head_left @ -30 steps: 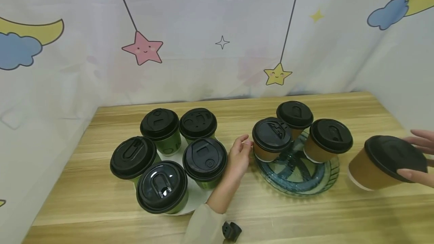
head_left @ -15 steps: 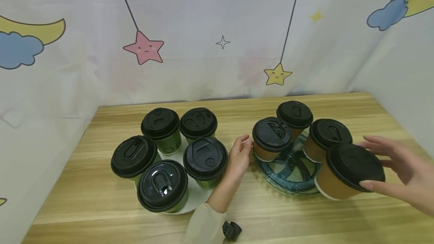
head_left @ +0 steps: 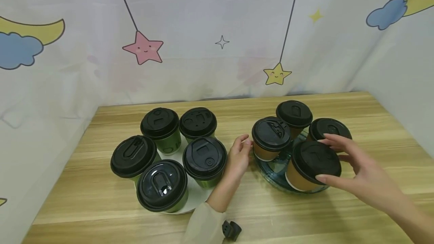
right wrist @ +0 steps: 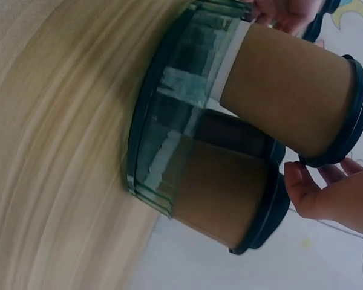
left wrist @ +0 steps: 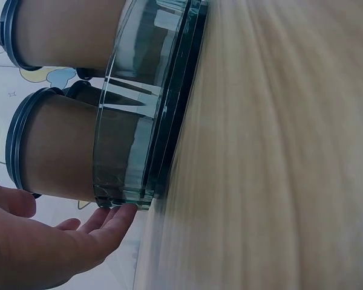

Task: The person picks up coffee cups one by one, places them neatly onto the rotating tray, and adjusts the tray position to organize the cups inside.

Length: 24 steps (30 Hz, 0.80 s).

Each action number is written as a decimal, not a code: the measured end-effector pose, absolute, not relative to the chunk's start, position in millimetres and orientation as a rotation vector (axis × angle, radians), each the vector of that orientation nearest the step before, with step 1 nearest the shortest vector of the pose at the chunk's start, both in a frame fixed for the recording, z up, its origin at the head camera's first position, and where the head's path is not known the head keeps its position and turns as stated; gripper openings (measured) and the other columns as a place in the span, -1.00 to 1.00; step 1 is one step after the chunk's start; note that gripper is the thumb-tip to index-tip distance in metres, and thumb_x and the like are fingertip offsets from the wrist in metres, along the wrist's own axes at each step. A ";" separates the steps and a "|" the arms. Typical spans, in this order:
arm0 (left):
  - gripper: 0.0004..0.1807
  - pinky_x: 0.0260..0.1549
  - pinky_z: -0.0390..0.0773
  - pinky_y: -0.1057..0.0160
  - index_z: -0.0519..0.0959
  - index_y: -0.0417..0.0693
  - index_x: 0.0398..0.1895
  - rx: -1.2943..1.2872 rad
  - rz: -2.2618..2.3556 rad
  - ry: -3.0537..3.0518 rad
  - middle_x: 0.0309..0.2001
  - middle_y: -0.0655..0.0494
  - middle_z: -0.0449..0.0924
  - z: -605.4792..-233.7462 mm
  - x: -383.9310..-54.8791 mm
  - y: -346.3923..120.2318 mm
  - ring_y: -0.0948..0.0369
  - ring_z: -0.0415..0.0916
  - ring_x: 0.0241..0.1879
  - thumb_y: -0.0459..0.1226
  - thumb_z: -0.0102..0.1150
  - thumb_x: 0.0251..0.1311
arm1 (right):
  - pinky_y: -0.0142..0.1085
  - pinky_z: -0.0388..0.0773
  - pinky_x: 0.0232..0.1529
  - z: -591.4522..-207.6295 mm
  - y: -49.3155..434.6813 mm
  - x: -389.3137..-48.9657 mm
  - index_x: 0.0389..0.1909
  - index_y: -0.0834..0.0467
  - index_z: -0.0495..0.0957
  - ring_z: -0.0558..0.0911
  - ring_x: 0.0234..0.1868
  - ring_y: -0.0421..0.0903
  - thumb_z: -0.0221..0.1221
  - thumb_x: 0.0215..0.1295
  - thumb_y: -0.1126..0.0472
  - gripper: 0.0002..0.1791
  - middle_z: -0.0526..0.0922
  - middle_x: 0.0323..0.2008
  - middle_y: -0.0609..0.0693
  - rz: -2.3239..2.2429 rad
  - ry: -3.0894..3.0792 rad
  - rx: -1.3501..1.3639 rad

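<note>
My right hand (head_left: 361,168) pinches a brown paper cup (head_left: 298,176) by its black lid, thumb on the near side and fingers on the far side. In the right wrist view that held cup (right wrist: 290,90) is tilted, its white base at the rim of the clear glass dish (right wrist: 187,78). Three similar brown cups stand in the dish: one at left (head_left: 268,150), one behind (head_left: 294,114) and one at right (head_left: 330,129), partly covered by my fingers. My left hand (head_left: 239,159) rests beside the dish; in the left wrist view its fingertips (left wrist: 127,211) touch the dish's side.
Left of my left arm, several green cups (head_left: 168,144) with black lids stand on a white round plate (head_left: 194,199). The wooden table (head_left: 84,199) meets a printed cloth backdrop (head_left: 193,67) behind. A small black object (head_left: 231,231) is at my left sleeve.
My right hand has carried the brown cup leftward from the right edge of the head view to over the near right part of the dish. My left hand has stayed in place.
</note>
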<state>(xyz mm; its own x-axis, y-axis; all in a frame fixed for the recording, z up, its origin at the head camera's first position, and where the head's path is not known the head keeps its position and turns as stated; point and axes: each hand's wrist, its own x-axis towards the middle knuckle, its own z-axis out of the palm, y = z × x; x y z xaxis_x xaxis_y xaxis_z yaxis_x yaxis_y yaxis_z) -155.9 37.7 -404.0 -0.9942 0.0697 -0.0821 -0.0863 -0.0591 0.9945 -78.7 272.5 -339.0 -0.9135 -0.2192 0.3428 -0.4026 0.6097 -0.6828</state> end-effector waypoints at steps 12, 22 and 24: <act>-0.62 -0.20 0.51 0.05 0.30 -0.35 0.16 -0.009 2.220 2.071 -0.05 -0.24 0.48 -403.2 -155.6 37.6 -0.06 0.40 -0.01 -0.28 -0.21 0.39 | -0.69 0.20 -0.09 -353.8 265.2 -81.9 0.26 0.08 0.24 0.28 0.04 -0.44 0.45 -0.23 0.34 -0.07 0.39 0.08 -0.33 1.109 -2.638 0.449; -0.62 -0.19 0.51 0.07 0.31 -0.33 0.16 -0.025 2.195 2.088 -0.04 -0.21 0.49 -403.5 -155.2 37.7 -0.05 0.41 0.00 -0.28 -0.22 0.39 | -0.68 0.22 -0.12 -356.6 263.6 -80.8 0.25 0.07 0.27 0.28 0.02 -0.45 0.47 -0.23 0.29 -0.08 0.39 0.06 -0.36 1.064 -2.644 0.412; -0.62 -0.19 0.51 0.07 0.31 -0.33 0.16 -0.026 2.194 2.094 -0.05 -0.21 0.49 -403.8 -155.6 38.1 -0.04 0.41 0.00 -0.28 -0.22 0.39 | -0.67 0.23 -0.14 -357.2 263.1 -80.3 0.25 0.07 0.27 0.29 0.00 -0.45 0.47 -0.24 0.28 -0.09 0.38 0.06 -0.36 1.056 -2.643 0.402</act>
